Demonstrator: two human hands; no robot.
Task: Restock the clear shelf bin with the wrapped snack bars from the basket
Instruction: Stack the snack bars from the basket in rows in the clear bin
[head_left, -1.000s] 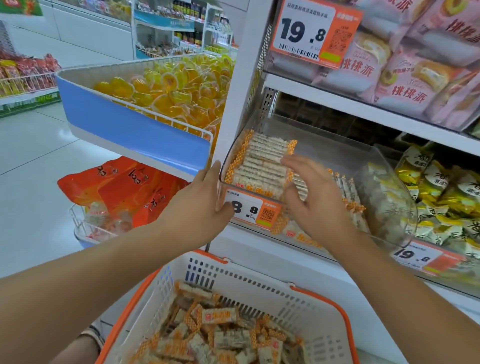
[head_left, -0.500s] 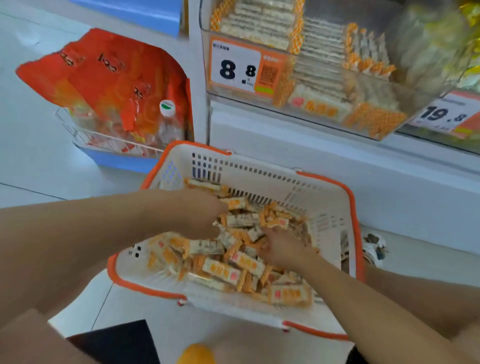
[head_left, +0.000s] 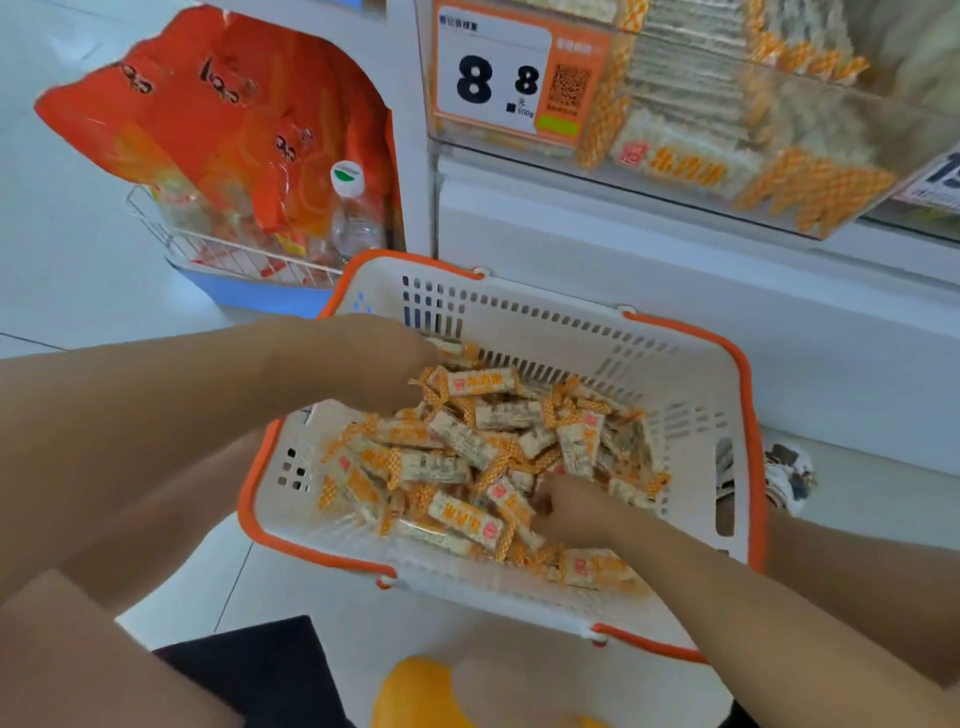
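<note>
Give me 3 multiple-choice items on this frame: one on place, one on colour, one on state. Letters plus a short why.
1. Where is the basket relative to the clear shelf bin?
A. Below and in front of it
B. On the shelf above it
C. Inside it

2. What colour is the basket's rim?
A. Blue
B. Orange
C. Green

3. Where are the hands now?
A. Both on the bin
B. One on the price tag
C. Both down among the snack bars in the basket

Answers:
1. A: the bin sits at the top of the view, the basket lower and nearer.
2. B: an orange band edges the white walls.
3. C: the left hand and the right hand both reach into the pile.
</note>
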